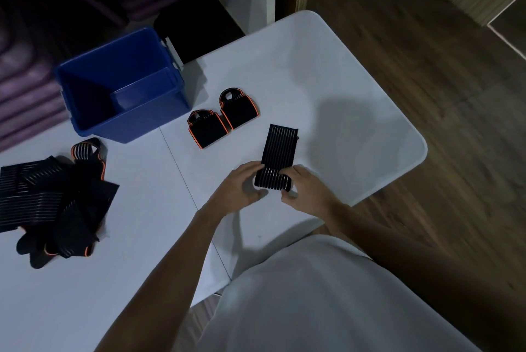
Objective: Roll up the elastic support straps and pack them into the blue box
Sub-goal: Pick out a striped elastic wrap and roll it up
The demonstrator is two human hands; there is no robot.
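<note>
A black ribbed elastic strap (280, 147) lies on the white table (341, 112), its near end wound into a roll. My left hand (242, 188) grips the roll's left end and my right hand (306, 188) grips its right end. The unrolled part stretches away from me. The blue box (85, 121) stands open at the back left, and its inside looks empty. Two flat black pads with orange edging (207, 129) (239, 108) lie between the box and the strap. A loose heap of black straps (54, 203) sits at the left.
The table's rounded right corner (418, 149) is close to the strap, with wooden floor beyond it. A black stool (196, 24) stands behind the box. Stacked purple mats (25, 90) fill the far left. A seam (182, 175) runs across the tabletop.
</note>
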